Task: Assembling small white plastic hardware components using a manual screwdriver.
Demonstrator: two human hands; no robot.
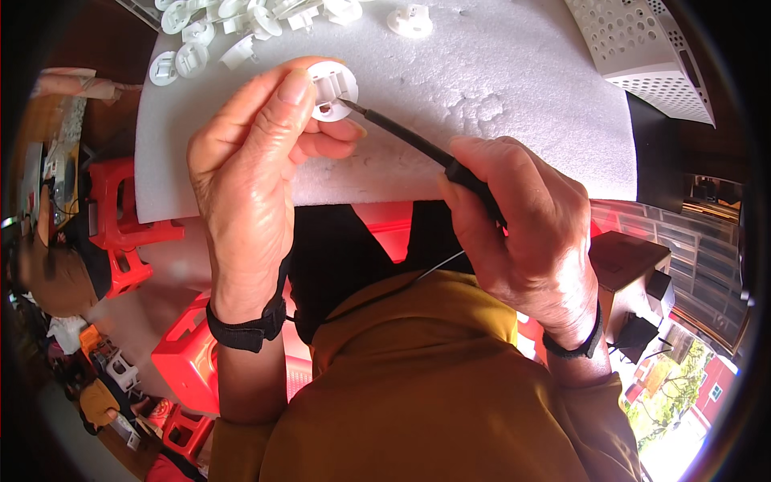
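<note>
1. The left hand (pixel 245 161) grips a round white plastic part (pixel 344 72) between thumb and fingers, above the foam sheet (pixel 522 120).
2. The right hand (pixel 526 217) is closed around the handle of a black tool (pixel 409 140). The tool's tip points leftward, at the round part's face; firm contact cannot be confirmed.
3. Similar loose parts (pixel 233 24) lie beyond the left hand.
4. A perforated white box (pixel 630 40) stands beyond and right of the right hand.
</note>
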